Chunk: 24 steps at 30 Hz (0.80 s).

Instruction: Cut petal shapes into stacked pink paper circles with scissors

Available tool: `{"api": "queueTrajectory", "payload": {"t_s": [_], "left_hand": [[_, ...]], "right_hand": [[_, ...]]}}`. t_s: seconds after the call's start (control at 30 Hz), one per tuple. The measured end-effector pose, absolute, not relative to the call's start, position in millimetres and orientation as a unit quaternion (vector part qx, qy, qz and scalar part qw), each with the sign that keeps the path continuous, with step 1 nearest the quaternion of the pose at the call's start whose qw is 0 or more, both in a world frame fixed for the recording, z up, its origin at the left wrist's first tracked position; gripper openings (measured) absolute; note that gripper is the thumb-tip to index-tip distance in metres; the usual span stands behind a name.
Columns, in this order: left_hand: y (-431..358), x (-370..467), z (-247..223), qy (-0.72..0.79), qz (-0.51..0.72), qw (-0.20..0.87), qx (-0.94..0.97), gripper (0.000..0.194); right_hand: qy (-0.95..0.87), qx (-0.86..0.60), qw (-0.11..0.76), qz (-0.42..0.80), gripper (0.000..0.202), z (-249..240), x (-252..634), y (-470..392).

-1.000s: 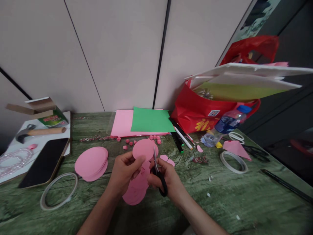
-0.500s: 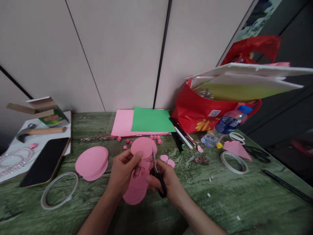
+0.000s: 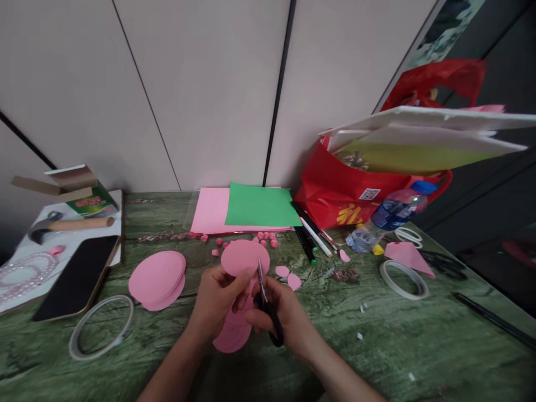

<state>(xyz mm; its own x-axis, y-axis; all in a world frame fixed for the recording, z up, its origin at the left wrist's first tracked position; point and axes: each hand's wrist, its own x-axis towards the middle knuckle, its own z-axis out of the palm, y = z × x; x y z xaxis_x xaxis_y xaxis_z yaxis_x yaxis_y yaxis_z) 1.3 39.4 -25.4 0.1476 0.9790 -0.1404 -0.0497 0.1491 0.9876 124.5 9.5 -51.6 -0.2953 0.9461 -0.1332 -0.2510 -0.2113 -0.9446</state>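
Note:
My left hand (image 3: 220, 298) pinches a pink paper circle (image 3: 243, 255) by its near edge. In my right hand (image 3: 280, 312) is a pair of scissors (image 3: 271, 315) with black handles, its blades pointing away from me and lying over the circle's right side. Whether the blades are parted is too small to tell. More pink paper circles (image 3: 231, 339) lie on the table below both hands, partly hidden by them. Left of my left hand rests a stack of pink circles (image 3: 156, 277). Two small pink petal-like cut pieces (image 3: 293, 281) sit just beyond my right hand.
Small pink rolls (image 3: 263, 239) lie near green paper (image 3: 263, 206). Pens (image 3: 316, 237), a plastic bottle (image 3: 397, 207) and a red bag (image 3: 330, 190) stand behind right. Tape rolls (image 3: 405, 290) flank the hands. A phone (image 3: 79, 279) and a hammer (image 3: 71, 224) lie left.
The held circle and both hands have come slightly nearer, and the circle has turned a little. The scissors have moved slightly left and down, their blades now over the circle's right part.

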Motion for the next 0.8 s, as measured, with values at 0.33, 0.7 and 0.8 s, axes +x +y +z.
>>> {"api": "queueTrajectory", "payload": {"t_s": [0.33, 0.7, 0.8], "left_hand": [[40.0, -2.6, -26.3, 0.496, 0.400, 0.564, 0.526, 0.027], [40.0, -5.1, -26.6, 0.492, 0.394, 0.558, 0.539, 0.027], [40.3, -5.8, -28.2, 0.488, 0.404, 0.562, 0.533, 0.028]], "right_hand": [[-0.437, -0.377, 0.464, 0.672, 0.051, -47.8, 126.6, 11.5], [-0.434, -0.375, 0.466, 0.674, 0.044, -53.0, 125.8, 10.8], [-0.434, -0.383, 0.468, 0.668, 0.043, -51.6, 125.9, 10.7]]}}
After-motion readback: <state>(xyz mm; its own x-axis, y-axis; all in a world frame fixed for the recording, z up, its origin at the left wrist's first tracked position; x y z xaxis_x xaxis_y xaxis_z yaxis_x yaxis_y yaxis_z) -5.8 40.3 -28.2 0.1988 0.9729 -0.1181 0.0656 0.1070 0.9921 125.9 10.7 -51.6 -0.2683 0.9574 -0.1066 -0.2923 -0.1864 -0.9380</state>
